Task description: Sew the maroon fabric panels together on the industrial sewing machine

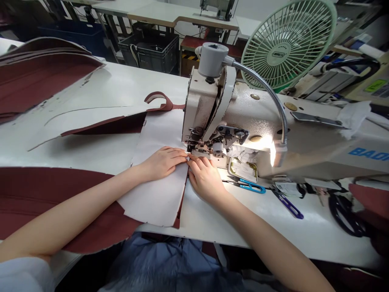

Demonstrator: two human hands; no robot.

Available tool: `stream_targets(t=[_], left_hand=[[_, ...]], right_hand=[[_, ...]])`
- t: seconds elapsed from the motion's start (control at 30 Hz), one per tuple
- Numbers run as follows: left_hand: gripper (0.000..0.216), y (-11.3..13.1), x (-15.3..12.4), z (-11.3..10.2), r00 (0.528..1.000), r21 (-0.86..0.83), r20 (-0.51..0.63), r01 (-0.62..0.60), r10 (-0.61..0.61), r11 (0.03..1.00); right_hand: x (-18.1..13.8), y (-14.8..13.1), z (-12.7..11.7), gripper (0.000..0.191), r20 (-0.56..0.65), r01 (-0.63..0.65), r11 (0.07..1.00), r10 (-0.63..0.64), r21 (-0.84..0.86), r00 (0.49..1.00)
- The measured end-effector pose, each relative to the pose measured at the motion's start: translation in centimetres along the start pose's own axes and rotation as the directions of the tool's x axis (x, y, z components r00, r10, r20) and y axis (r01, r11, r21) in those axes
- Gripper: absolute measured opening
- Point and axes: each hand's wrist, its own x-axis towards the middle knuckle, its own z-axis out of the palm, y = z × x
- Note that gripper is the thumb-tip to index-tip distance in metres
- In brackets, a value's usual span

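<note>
A maroon leather-like piece with white backing lies white side up under the head of a sewing machine. My left hand rests flat on this backing, fingers stretched toward the presser foot. On the other side of the seam edge, my right hand has bent fingers closed on the edge, just in front of the foot. Its fingertips nearly meet those of my left hand. The needle tip and the material right under the foot are hidden. Behind, a maroon strip curls up from the work.
Blue thread snips, purple snips and dark-handled scissors lie to the right. A small tray sits beside the machine. Maroon panels are piled at left. A green fan stands behind the lit lamp.
</note>
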Motion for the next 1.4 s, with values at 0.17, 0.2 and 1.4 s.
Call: stream_targets(t=[0.17,0.2,1.4], left_hand=[[0.037,0.0,0.3,-0.1,1.000,0.025,-0.001,-0.006,0.006,1.000],[0.036,-0.1,0.4,-0.1,1.000,0.026,-0.003,-0.007,0.007,1.000],[0.078,8.9,-3.9,-2.8,0.984,-0.093,0.057,0.172,-0.167,0.981]], right_hand=[[0.2,0.1,0.0,0.022,-0.009,-0.009,1.000,0.009,-0.013,1.000],[0.2,0.1,0.0,0.022,-0.008,-0.015,1.000,0.015,-0.013,1.000],[-2.8,-1.5,-2.4,0.016,0.017,0.296,0.948,-0.300,0.118,0.954]])
